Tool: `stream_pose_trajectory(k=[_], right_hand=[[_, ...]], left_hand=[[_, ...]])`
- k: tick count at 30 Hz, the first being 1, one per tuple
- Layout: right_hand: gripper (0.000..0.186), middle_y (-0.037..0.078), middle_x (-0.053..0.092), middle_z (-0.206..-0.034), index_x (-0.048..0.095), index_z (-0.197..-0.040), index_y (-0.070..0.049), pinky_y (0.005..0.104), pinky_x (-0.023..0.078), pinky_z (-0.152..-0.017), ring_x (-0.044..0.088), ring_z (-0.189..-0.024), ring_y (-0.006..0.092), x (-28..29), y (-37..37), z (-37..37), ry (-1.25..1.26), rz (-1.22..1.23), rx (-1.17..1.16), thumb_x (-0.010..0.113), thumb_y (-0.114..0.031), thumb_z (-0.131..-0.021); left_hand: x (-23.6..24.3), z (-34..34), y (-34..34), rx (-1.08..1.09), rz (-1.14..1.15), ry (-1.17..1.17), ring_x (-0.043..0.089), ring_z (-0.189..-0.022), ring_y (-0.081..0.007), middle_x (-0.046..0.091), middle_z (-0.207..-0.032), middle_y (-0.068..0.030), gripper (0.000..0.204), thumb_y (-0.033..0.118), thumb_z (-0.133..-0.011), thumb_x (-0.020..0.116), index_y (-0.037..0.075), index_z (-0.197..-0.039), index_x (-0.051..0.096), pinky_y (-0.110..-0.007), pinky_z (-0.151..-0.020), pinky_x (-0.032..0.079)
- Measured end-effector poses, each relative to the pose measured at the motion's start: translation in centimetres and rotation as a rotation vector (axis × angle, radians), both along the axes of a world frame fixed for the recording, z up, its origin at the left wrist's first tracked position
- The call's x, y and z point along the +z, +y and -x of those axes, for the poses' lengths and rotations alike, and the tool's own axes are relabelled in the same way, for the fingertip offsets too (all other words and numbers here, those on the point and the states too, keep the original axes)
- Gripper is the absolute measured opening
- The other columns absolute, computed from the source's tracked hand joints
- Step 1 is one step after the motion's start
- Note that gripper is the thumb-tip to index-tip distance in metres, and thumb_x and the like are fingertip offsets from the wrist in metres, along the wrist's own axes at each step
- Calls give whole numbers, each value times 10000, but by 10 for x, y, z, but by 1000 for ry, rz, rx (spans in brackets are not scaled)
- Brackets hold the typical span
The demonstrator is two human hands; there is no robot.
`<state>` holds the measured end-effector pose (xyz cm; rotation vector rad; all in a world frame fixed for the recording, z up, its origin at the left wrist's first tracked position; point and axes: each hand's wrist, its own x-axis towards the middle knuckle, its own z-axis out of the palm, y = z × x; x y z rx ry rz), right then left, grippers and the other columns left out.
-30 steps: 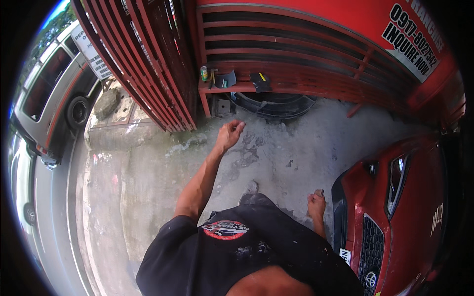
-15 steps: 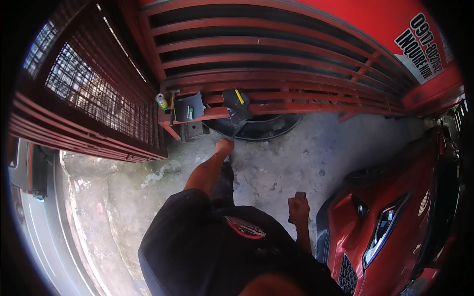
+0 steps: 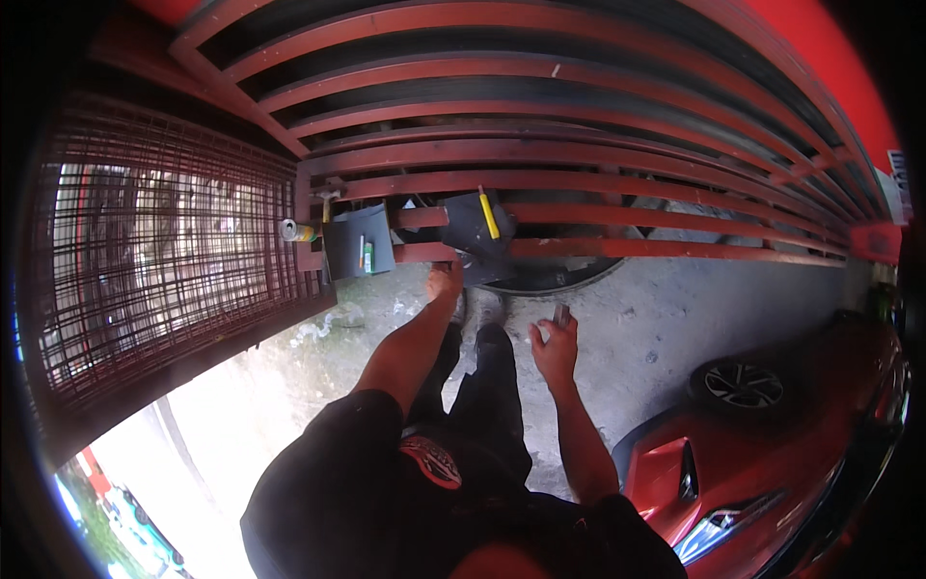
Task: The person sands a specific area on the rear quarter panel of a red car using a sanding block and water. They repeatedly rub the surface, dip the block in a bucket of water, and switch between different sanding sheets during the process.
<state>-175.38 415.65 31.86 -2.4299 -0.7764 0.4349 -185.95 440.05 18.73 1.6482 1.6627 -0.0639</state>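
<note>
Hands (image 3: 555, 355) nearer bench (image 3: 579, 247), block (image 3: 561, 314) in right

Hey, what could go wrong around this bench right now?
The left hand is close to the dark sheet overhanging the front edge of the red bench; a snag might drag it down, yellow tool included. The green item near the front edge of the gray sheet could slide off. The can at the bench's left end might fall if bumped.

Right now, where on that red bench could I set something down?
The red bench looks bare right of the black sheet and yellow tool, though its surface has gaps. The left end is crowded: can, hammer, grey sheet with small items. The left hand is beside the black sheet.
</note>
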Motion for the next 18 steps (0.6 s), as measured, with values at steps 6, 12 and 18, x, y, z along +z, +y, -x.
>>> stream_pose_trajectory(k=[6,12,18], right_hand=[[536,262,608,-1165,756,-1130,-34,497,525,-901,633,-1052,437,-81,184,-99,-88,203,321,769,-498,-862],[502,246,609,-1169,726,-1127,-10,489,547,-877,647,-1051,417,-156,213,-102,-117,163,439,766,-445,-878],[266,215,666,-1069,721,-941,-71,512,546,-830,675,-983,410,-155,211,-93,-54,254,351,746,-325,-867]], left_hand=[[-38,-36,4,355,101,18,671,-1174,-375,718,-1223,-171,637,557,-864,734,107,-1300,623,-477,-994,504],[-42,-49,-2,474,154,-3,670,-1146,-403,734,-1141,-182,526,506,-872,724,92,-1192,666,-482,-983,510],[-47,-46,10,379,50,-81,638,-1087,-504,711,-1103,-257,373,362,-982,558,60,-1200,538,-580,-951,475]])
